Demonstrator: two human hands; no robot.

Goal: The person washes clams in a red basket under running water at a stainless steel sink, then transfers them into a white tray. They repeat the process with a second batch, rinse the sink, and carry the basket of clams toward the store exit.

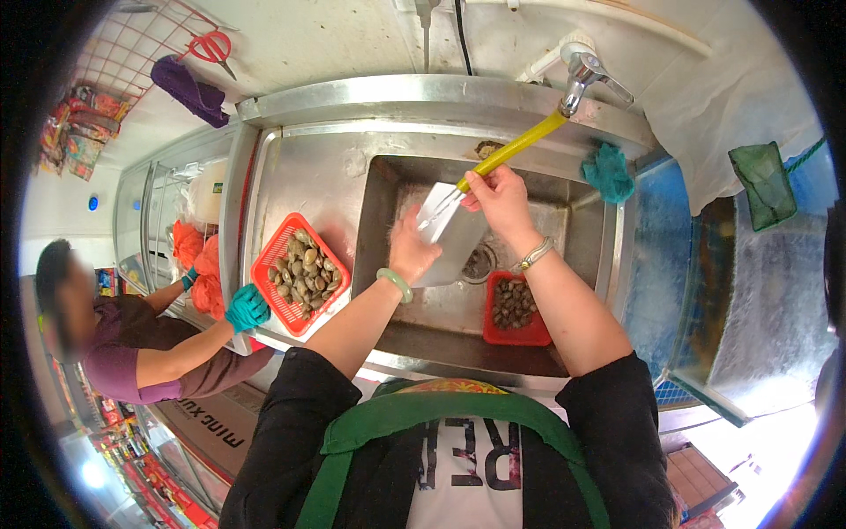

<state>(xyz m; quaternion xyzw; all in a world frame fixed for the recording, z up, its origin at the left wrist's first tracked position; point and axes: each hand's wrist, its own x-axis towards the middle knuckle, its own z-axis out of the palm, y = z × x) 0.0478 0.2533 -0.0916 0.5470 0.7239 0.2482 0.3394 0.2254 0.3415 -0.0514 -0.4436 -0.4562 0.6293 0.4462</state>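
Over the stainless steel sink [581,231], my right hand [499,202] grips the end of a yellow hose [522,149] fitted on the tap [583,76]. Water runs from the hose onto a flat white piece [444,202], perhaps a plastic tray or board. My left hand [411,251], blurred, holds this piece at its left edge; some fingers are hidden. Below my right wrist, a small red basket [519,337] of dark shellfish sits in the sink near the drain [478,263]. A larger red basket [266,254] of clams [307,271] rests on the drainboard to the left.
A co-worker in teal gloves [248,308] stands at the left, one glove beside the clam basket. A teal cloth [608,173] lies on the sink's right rim. Water tanks [661,264] and a green net [763,186] are at right. Scissors [211,47] hang on a wall grid.
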